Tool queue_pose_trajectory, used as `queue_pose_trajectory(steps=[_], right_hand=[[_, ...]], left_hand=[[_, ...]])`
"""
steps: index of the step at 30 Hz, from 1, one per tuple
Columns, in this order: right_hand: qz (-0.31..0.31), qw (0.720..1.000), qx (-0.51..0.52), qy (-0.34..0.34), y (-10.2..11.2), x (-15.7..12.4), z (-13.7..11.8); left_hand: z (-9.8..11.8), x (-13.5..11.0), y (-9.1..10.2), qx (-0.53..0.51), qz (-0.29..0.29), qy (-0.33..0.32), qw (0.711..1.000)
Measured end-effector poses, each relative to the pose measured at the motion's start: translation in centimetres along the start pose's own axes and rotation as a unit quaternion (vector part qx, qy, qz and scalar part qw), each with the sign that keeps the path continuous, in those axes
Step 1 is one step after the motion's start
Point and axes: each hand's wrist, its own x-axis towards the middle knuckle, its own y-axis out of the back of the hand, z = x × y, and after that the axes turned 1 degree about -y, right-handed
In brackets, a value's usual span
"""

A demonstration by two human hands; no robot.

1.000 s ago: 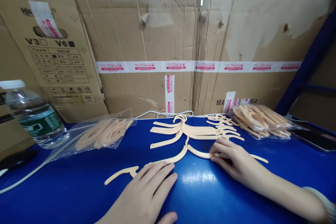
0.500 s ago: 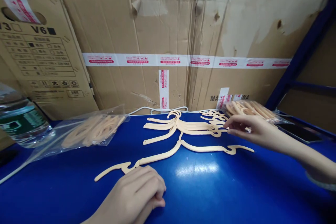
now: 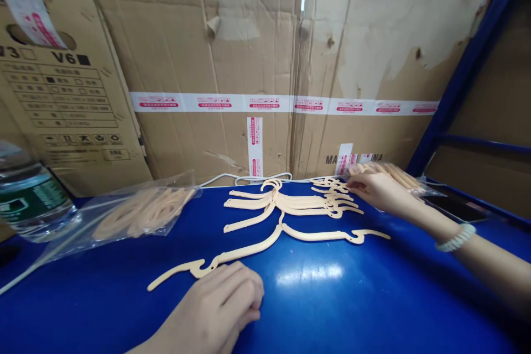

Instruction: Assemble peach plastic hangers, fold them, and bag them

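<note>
On the blue table lies a cream plastic folding hanger (image 3: 249, 250), spread out with a hooked end piece on each side. My left hand (image 3: 226, 301) rests just in front of its left arm, fingers curled; what they hold, if anything, is hidden. Behind it several more hangers (image 3: 301, 204) overlap, their left arms (image 3: 249, 223) showing no hooked end pieces. My right hand (image 3: 373, 187) is at the back right with its fingers pinched at the far end of a row of loose hooked end pieces (image 3: 332, 187). Its fingertips partly cover what they touch.
Bagged cream parts (image 3: 145, 213) lie at left beside a water bottle (image 3: 33, 199). Another clear bag (image 3: 394, 174) and a dark phone (image 3: 454, 207) are behind my right arm. A white cable (image 3: 219, 178) runs along the cardboard wall (image 3: 199, 138). A blue post (image 3: 460, 66) stands right.
My right hand has moved back and left, from beside the right ends of the stacked hangers to the far end of the loose pieces. My left hand has stayed nearly still.
</note>
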Motion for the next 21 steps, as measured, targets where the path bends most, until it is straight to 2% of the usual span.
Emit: queue_pose_trajectory(steps=[5,12,16,21], right_hand=[[-0.067,0.997,-0.044,-0.008,0.2,3.2,-0.6],[-0.184,0.980,-0.074,-0.022,-0.6,5.8,-1.3],[-0.200,0.975,-0.084,-0.043,-1.4,6.4,-1.8],[-0.188,0.979,-0.059,-0.047,-1.5,6.6,-2.6]], left_hand=[[1.0,0.0,1.1,0.016,-0.048,0.000,0.999],[0.7,-0.1,0.7,0.008,-0.067,-0.018,0.998],[0.6,-0.1,0.8,0.010,-0.086,-0.032,0.996],[0.6,-0.2,0.8,0.005,-0.100,-0.041,0.994]])
